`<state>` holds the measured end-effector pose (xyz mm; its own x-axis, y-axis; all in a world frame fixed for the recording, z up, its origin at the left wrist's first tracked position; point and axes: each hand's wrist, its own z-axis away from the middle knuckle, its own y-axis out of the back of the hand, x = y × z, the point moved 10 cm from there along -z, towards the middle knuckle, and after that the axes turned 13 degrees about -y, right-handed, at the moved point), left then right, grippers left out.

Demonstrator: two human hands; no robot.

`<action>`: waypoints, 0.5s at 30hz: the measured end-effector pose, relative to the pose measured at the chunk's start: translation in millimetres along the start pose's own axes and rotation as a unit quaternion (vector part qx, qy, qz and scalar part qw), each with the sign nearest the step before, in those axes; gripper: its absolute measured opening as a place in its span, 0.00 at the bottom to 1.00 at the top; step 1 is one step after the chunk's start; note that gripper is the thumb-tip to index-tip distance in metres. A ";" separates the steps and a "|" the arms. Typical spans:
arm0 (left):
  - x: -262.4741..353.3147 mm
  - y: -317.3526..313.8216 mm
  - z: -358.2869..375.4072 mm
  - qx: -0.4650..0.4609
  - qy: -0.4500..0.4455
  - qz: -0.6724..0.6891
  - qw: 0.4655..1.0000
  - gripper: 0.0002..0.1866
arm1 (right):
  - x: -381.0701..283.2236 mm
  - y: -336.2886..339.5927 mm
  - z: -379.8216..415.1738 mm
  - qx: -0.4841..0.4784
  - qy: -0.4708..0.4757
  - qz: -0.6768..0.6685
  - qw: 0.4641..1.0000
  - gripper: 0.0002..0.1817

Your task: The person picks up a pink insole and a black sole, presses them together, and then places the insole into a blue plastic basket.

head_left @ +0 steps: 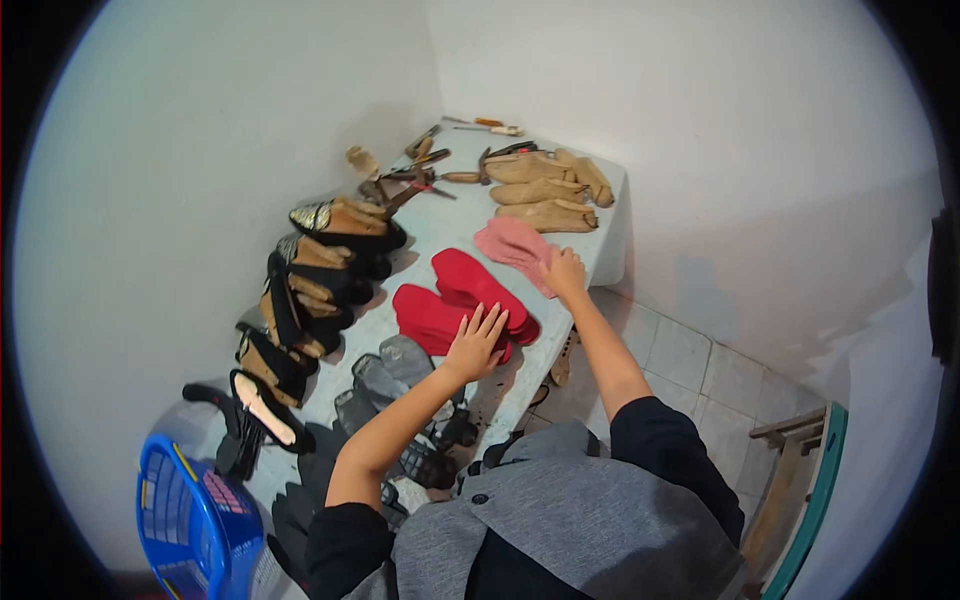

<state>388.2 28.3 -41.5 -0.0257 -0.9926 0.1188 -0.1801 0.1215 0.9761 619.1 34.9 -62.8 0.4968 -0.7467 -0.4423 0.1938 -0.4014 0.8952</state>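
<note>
On the white table lie several red shoe soles point(478, 283), stacked in two overlapping groups. My left hand point(478, 340) rests on their near end, its fingers spread and lying flat. Farther back and to the right are pink shoe soles point(513, 243), a thin stack at the table's right edge. The near end of this stack is under my right hand point(563, 272), whose fingers curl around it; the thumb side is partly hidden. Just beyond the pink soles several wooden shoe lasts point(545, 215) lie side by side.
Black shoes point(340, 235) with lasts inside line the table's left side. Grey and black soles point(380, 375) lie nearer me. Hammers and other hand tools point(425, 180) are at the back. A blue plastic basket point(195, 510) stands front left, a green-edged wooden chair point(815, 500) right.
</note>
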 end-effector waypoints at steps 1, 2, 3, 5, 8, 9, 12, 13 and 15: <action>-1.0 1.1 3.3 0.005 0.012 0.003 1.000 0.41 | -3.1 5.4 3.3 0.004 -0.016 -0.039 0.999 0.25; -1.4 2.7 8.0 0.013 0.024 0.003 1.000 0.41 | -11.1 8.7 6.5 0.019 0.014 -0.108 0.994 0.25; -1.2 3.8 13.8 0.020 0.038 0.004 0.999 0.41 | -15.8 10.3 10.5 0.030 0.042 -0.177 0.983 0.25; -4.2 4.3 29.6 0.043 0.066 0.014 0.997 0.40 | -33.7 7.9 27.9 0.029 0.100 -0.308 0.946 0.24; -3.1 12.2 59.1 0.067 0.115 0.036 0.990 0.39 | -69.7 9.4 74.9 -0.103 0.130 -0.480 0.861 0.26; -3.7 11.8 70.3 0.069 0.132 0.039 0.988 0.39 | -84.0 12.9 100.7 -0.207 0.103 -0.523 0.820 0.28; -13.7 3.8 112.8 0.099 0.220 0.042 0.969 0.38 | -123.1 5.9 164.8 -0.391 0.122 -0.580 0.704 0.32; -16.3 -0.6 129.9 0.105 0.252 0.047 0.961 0.38 | -133.1 1.3 183.3 -0.424 0.135 -0.573 0.688 0.33; -16.6 -8.6 164.4 0.112 0.305 0.048 0.945 0.37 | -143.7 -15.1 220.3 -0.502 0.144 -0.550 0.652 0.34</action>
<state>228.5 44.4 -81.7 0.5064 -0.7859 0.3548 -0.4106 0.1421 0.9007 358.5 31.4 -24.8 -0.2983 -0.1118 -0.9479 0.9513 0.0467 -0.3048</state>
